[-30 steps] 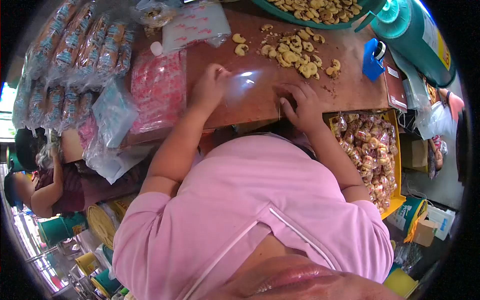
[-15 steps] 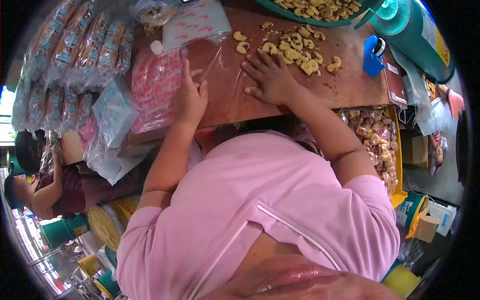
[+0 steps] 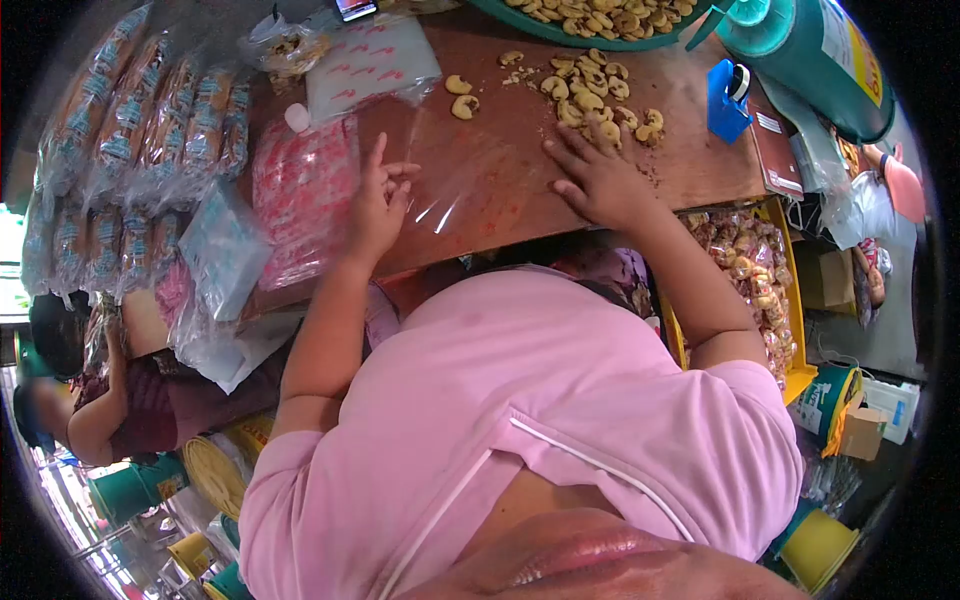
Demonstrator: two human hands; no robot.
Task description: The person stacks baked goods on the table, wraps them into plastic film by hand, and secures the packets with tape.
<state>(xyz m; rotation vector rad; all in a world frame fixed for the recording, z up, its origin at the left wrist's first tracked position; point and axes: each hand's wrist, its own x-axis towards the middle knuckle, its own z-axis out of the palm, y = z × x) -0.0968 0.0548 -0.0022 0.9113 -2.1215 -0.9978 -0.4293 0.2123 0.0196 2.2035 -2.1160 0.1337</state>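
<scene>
My left hand (image 3: 380, 208) is over the table beside a stack of red-printed plastic bags (image 3: 304, 200), fingers apart and nothing in them. A clear plastic sheet (image 3: 455, 190) lies flat on the brown table between my hands. My right hand (image 3: 603, 180) has its fingers spread, palm down, with the fingertips at the near edge of a pile of curved cookies (image 3: 588, 88). Two cookies (image 3: 462, 106) lie apart to the left of the pile, and crumbs are scattered around it.
A teal basin of cookies (image 3: 605, 42) stands at the back, a blue tape dispenser (image 3: 728, 103) on the right. Packed rolls (image 3: 120, 130) are heaped at left. A yellow crate (image 3: 798, 372) of wrapped pieces sits below the table's right edge. A co-worker (image 3: 95, 420) is at far left.
The clear plastic between my hands now lies on the table. My left hand has opened. My right hand reached to the cookies, then shifted right along the pile's near edge.
</scene>
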